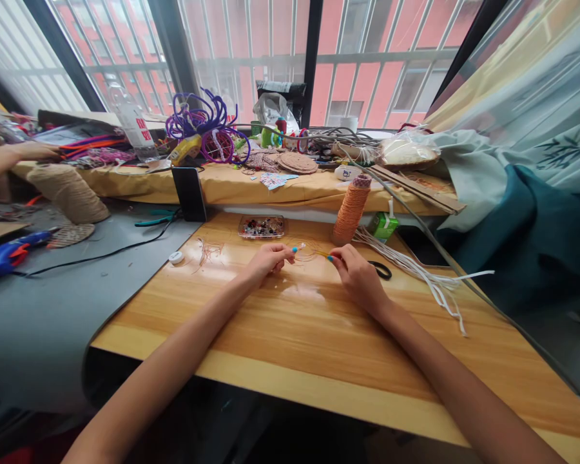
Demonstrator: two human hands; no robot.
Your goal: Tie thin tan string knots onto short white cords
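Note:
Above the wooden table, my left hand (273, 259) is closed in a pinch, with a small whitish bead-like piece (302, 246) at its fingertips; its exact kind is too small to tell. To its right, my right hand (356, 276) pinches the end of a thin orange-yellow thread (323, 254). Fine loops of thread hang or lie between the two hands. Behind my left hand is a clear plastic box of mixed beads (261, 227). An orange cord spool (352, 209) stands upright behind my right hand.
White cords (430, 277) and a black ring (381, 270) lie at right, near a green carton (383, 225). Thread scraps (207, 252) and a white cap (176, 258) lie at left. A phone (189, 194) leans against the cluttered ledge. Another person's hand (36, 151) reaches in far left.

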